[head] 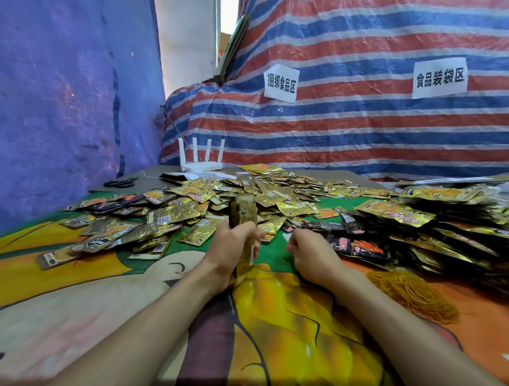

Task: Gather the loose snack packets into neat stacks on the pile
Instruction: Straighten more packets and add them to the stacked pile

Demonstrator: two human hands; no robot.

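Observation:
My left hand (234, 244) grips a thick bundle of gold snack packets (243, 212), held upright on edge over the table. My right hand (309, 252) hovers just to the right of it with fingers curled; whether it holds anything cannot be made out. Loose gold packets (189, 202) lie scattered across the middle and left of the table. A tall pile of stacked packets (437, 222) rises at the right, with black and red packets (358, 245) at its near edge.
A heap of orange rubber bands (411, 293) lies right of my right forearm. A white router (201, 162) and black scissors (121, 183) sit at the table's far left. A striped tarp (365, 124) with paper labels backs the table. A colourful printed cloth (286, 324) covers the near table.

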